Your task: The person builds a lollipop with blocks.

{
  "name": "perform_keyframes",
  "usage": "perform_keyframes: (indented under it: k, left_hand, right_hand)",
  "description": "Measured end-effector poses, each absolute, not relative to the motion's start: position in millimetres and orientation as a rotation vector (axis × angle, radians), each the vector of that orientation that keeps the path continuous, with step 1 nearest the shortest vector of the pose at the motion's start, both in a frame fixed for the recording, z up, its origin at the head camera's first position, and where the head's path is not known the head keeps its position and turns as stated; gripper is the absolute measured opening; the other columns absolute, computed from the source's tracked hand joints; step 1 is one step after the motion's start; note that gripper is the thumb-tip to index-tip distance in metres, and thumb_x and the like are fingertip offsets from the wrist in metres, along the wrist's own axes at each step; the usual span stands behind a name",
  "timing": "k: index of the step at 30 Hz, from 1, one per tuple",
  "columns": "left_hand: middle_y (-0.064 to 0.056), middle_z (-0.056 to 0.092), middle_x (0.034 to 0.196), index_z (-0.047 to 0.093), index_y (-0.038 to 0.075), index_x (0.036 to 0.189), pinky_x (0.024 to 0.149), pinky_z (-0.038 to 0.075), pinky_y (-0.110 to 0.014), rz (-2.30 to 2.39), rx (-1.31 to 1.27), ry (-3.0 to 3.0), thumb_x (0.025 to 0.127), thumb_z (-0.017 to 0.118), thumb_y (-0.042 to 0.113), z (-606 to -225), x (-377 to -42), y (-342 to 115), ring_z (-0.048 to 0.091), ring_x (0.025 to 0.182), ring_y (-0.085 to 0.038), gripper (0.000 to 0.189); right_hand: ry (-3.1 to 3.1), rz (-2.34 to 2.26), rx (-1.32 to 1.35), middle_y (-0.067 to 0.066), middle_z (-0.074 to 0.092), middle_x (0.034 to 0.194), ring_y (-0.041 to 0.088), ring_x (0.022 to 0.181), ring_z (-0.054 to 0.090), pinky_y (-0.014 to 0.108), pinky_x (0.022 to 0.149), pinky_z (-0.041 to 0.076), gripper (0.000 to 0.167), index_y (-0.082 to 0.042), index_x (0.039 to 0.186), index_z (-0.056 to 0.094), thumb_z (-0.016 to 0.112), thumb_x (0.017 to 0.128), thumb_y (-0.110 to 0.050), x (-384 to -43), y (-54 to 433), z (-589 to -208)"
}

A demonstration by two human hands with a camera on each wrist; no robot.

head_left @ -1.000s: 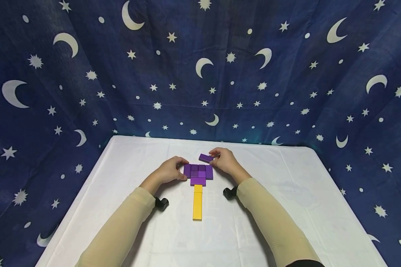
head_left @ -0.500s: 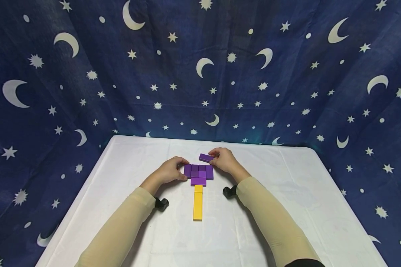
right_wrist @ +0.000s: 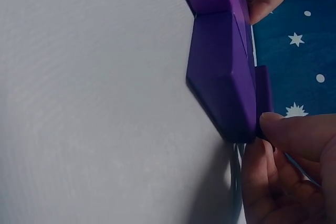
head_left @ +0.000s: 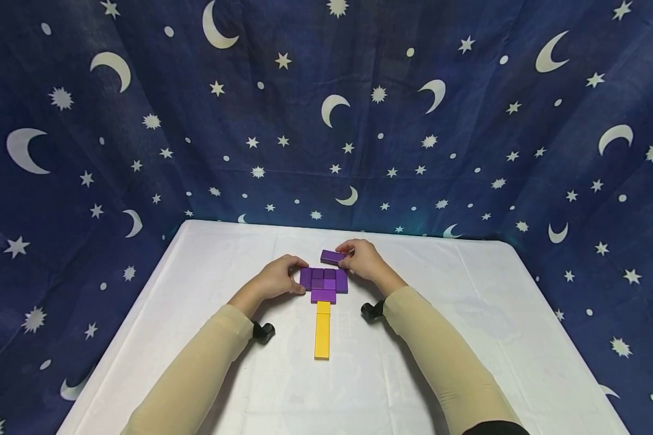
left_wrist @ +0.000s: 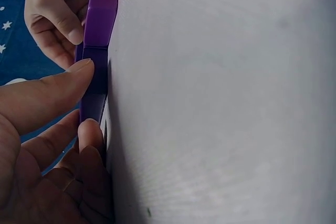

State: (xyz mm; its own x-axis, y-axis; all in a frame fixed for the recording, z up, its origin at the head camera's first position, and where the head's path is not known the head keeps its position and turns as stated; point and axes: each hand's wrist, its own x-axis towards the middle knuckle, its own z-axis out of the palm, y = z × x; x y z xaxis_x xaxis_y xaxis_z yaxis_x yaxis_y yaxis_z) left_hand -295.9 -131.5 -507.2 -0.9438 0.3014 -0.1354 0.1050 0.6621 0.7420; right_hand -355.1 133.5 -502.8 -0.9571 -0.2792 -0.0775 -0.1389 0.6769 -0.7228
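Several purple blocks lie flat and joined on the white table, with a wide purple block (head_left: 323, 296) on their near side. Below it, a column of yellow blocks (head_left: 322, 336) runs toward me. My left hand (head_left: 274, 278) holds the leftmost purple block (head_left: 306, 279), thumb at its near end and fingers at the far end. Between thumb and fingers, my right hand (head_left: 363, 260) pinches the right end of a separate purple block (head_left: 331, 257), just beyond the group. In the right wrist view, this pinched block (right_wrist: 264, 90) is partly hidden behind the group's right-hand block (right_wrist: 215, 72).
A white cloth covers the table (head_left: 446, 338), whose far edge lies shortly beyond the hands. Dark blue curtain (head_left: 283, 109) with moons and stars surrounds the back and sides. A black wrist camera (head_left: 263, 332) sits on the left wrist, another camera (head_left: 372, 312) on the right.
My right hand has shifted slightly left, bringing the pinched purple block more squarely behind the group. The left hand and the laid blocks stay in place.
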Motion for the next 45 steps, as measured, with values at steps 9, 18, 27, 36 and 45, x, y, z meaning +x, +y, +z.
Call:
perform_keyframes:
  k: [9,18,27,36,45]
  left_hand:
    - [-0.011,0.064,0.147,0.071,0.016,0.136,0.118,0.045,-0.053,1.142,0.341,2.638,0.078,0.093,0.017,-507.7,-296.2,-131.4,0.061,0.125,-0.030,0.062]
    - [-0.010,0.065,0.147,0.071,0.015,0.136,0.117,0.046,-0.053,1.138,0.342,2.642,0.078,0.094,0.017,-509.7,-297.3,-130.9,0.061,0.123,-0.029,0.063]
    - [-0.010,0.065,0.145,0.071,0.015,0.136,0.114,0.048,-0.052,1.134,0.343,2.642,0.079,0.093,0.018,-510.1,-298.3,-130.2,0.061,0.118,-0.027,0.062]
    - [-0.011,0.065,0.145,0.071,0.015,0.136,0.114,0.048,-0.052,1.135,0.347,2.644,0.078,0.094,0.017,-509.0,-297.3,-131.2,0.062,0.118,-0.028,0.063]
    - [-0.012,0.065,0.146,0.070,0.014,0.137,0.117,0.046,-0.054,1.136,0.337,2.640,0.078,0.094,0.017,-508.3,-297.1,-131.0,0.061,0.123,-0.030,0.063]
  right_hand:
    - [2.668,-1.124,-0.355,0.008,0.075,0.109,0.021,0.086,0.065,0.028,0.074,0.054,0.028,-0.013,0.120,0.080,0.078,0.093,-0.007,-353.5,126.7,-500.9]
    - [2.654,-1.108,-0.410,0.008,0.077,0.115,0.022,0.094,0.066,0.035,0.087,0.055,0.027,-0.012,0.119,0.081,0.078,0.093,-0.006,-358.5,123.8,-503.5]
    - [2.590,-1.138,-0.412,0.007,0.078,0.112,0.022,0.094,0.065,0.035,0.088,0.053,0.028,-0.012,0.118,0.081,0.078,0.091,-0.006,-361.8,123.8,-503.3]
    - [2.576,-1.143,-0.455,0.007,0.080,0.110,0.019,0.094,0.065,0.033,0.090,0.052,0.029,-0.011,0.120,0.081,0.076,0.092,-0.007,-363.5,124.2,-505.6]
    - [2.599,-1.118,-0.462,0.009,0.079,0.114,0.021,0.099,0.067,0.043,0.101,0.053,0.027,-0.009,0.122,0.080,0.072,0.097,-0.005,-358.5,122.1,-502.5]
